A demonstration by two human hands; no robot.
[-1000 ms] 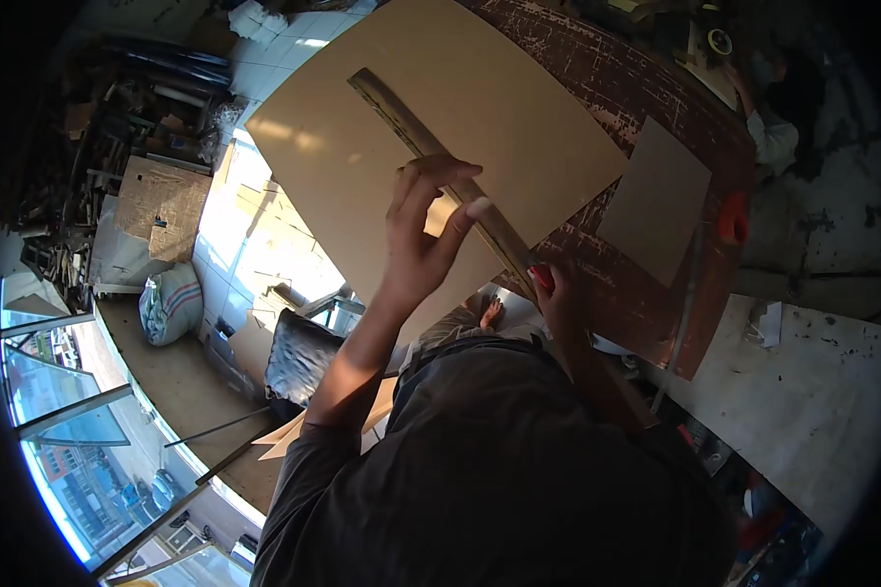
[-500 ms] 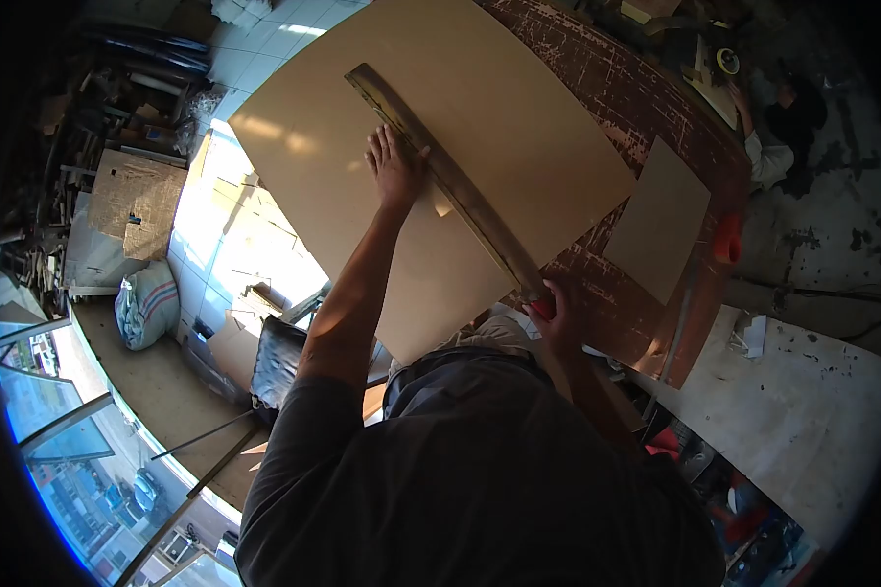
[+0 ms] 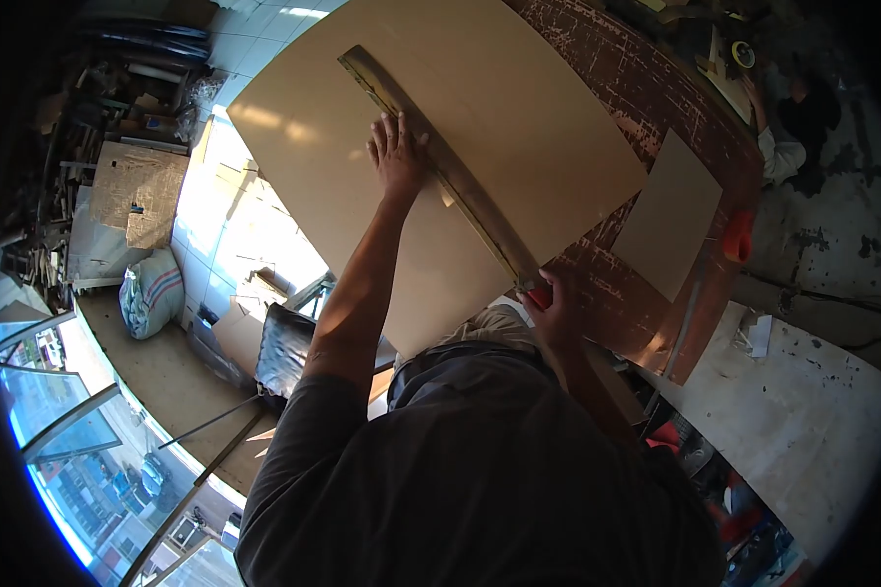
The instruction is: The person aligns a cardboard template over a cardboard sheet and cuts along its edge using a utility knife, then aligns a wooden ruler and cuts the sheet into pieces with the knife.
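See in front a scuffed red-brown table [image 3: 597, 59], bordered on its right by open floor. Find a big tan sheet [image 3: 519, 117] spread over much of it, reaching to the near edge. Notice a smaller greyish sheet [image 3: 668, 220] lying toward the near right corner, just beside the big one. Make out a long narrow strip [image 3: 460, 191] lying slantwise on the big sheet, down toward the table's near edge. Keep the left hand [image 3: 398, 161] flat, fingers spread, pressed on the big sheet and the strip's left side, clutching nothing. Curl the right hand [image 3: 561, 308] round a red handle [image 3: 537, 295] at the strip's near end; cannot tell its full shape.
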